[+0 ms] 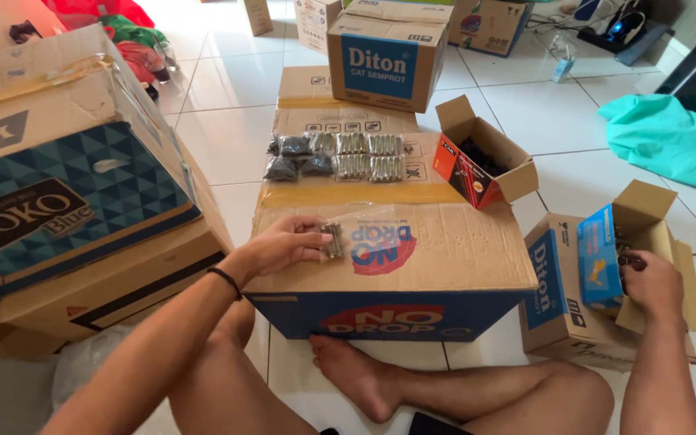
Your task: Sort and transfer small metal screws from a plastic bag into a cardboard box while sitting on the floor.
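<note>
So the left hand (283,244) is resting on top of the big blue-and-brown carton (445,250) right in front of the crossed legs, fingers pinching a small clear bag of silvery screws (333,239) flat against the cardboard. The right hand (648,283) is off to the right, dipped into the open brown box (646,242) on the floor, curled loosely around something small and dark near the blue inner pack (600,258), though I can't really tell what it's gripping. If you ask me, the trick here is keeping that bag pressed flat and square while the other hand fetches more, so it lines up with the row further back. That row is tidy: dark packets (296,157) on the left, silvery screw packets (370,155) on the right, all lying on a flattened carton (340,97) at the far end. The bag in hand looks thin, crinkly and see-through, with short metal pieces bunched in the middle, so it'll probably slide easily on cardboard. There's also a small red-and-black box (477,161) with its flaps open, full of dark bits, just right of the rows.
</note>
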